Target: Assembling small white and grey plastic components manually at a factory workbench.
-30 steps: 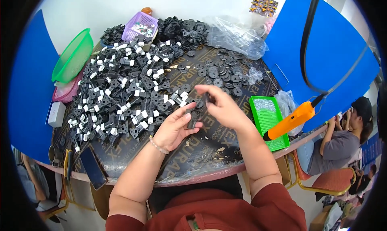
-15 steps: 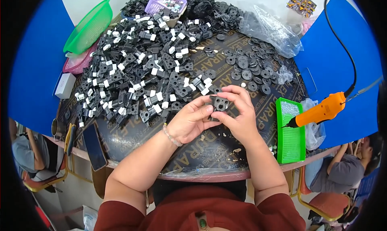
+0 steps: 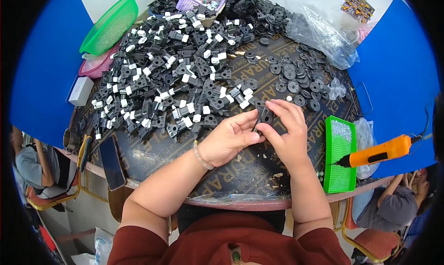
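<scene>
Over the near middle of the table I hold a black plastic part (image 3: 263,112) with holes in it, tilted so that it shows narrower. My right hand (image 3: 290,131) grips it between thumb and fingers from the right. At its lower left side, the thumb and fingertips of my left hand (image 3: 231,138) close on it; the fingers partly cover it. Just beyond my hands lies a black part with white ends (image 3: 240,97), at the edge of a big heap of similar black-and-white parts (image 3: 180,75).
An orange electric screwdriver (image 3: 381,154) hangs by its cable over a green tray (image 3: 327,172) at right. Black discs (image 3: 293,86) and a clear plastic bag (image 3: 323,38) lie behind. Left stand a phone (image 3: 112,163), pliers (image 3: 84,152), a metal cup (image 3: 71,140) and a white box (image 3: 81,91).
The black part has turned from showing its broad holed face to a narrower, tilted view. The screwdriver has swung right and lower. The whole view has shifted slightly.
</scene>
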`<state>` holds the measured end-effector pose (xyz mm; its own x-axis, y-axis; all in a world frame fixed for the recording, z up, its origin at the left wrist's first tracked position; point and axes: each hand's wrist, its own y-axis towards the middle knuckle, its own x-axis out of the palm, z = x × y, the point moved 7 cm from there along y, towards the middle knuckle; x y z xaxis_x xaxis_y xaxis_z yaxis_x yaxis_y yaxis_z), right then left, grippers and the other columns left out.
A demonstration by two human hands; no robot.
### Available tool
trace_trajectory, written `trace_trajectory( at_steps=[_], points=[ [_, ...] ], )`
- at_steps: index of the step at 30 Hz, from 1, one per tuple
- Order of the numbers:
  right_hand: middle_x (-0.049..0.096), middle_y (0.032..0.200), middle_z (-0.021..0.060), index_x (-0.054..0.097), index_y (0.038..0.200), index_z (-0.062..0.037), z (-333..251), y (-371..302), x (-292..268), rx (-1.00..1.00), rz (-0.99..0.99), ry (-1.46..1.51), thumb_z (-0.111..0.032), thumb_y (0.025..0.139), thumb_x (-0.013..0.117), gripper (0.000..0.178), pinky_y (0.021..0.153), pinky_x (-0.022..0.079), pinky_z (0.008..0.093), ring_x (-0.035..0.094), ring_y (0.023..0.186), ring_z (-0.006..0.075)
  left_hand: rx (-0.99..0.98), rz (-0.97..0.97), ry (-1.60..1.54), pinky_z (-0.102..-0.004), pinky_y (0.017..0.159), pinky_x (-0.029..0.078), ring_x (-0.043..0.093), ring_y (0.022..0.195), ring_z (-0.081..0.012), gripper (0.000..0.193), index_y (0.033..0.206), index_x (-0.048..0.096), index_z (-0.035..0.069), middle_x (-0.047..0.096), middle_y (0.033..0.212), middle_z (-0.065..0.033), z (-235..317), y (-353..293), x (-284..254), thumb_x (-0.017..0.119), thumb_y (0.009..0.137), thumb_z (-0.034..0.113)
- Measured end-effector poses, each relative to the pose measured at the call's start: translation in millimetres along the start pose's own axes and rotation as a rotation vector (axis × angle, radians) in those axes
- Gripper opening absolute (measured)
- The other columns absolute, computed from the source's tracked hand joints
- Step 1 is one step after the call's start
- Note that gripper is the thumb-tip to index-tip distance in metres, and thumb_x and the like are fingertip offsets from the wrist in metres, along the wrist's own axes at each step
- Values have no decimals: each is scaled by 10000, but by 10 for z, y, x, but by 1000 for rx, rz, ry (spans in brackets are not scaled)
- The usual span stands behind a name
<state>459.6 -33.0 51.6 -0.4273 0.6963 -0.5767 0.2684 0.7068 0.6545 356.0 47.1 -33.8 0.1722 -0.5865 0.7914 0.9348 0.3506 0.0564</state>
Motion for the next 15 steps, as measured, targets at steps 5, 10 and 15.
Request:
trace_trajectory(
  at_steps=[5, 10, 15],
  points=[
    [655, 1141, 140, 680, 1109, -16, 119, -31, 92, 157, -115, 266, -172, 792, 773, 365, 911, 481, 374, 619, 1054, 294, 99, 126, 445, -273, 971, 491, 588, 1126, -132, 454, 1373, 467, -39, 578, 1285, -64, 72, 17, -68, 589, 935, -43],
    [678, 1062, 132, 668, 1034, 10, 243, -42, 100, 274, -168, 374, -139, 864, 715, 231, 885, 484, 324, 649, 991, 242, 192, 175, 651, -246, 867, 519, 638, 966, -106, 349, 1281, 539, -49, 648, 1136, -61, 97, -6, -79, 606, 942, 3],
    [662, 928, 95, 636, 965, 23, 292, -98, 150, 413, -187, 435, -143, 889, 693, 191, 806, 486, 309, 627, 863, 197, 152, 208, 1067, -240, 783, 530, 643, 868, -87, 236, 1150, 599, -51, 684, 976, -45, 180, -4, -79, 639, 931, 26]
  ],
)
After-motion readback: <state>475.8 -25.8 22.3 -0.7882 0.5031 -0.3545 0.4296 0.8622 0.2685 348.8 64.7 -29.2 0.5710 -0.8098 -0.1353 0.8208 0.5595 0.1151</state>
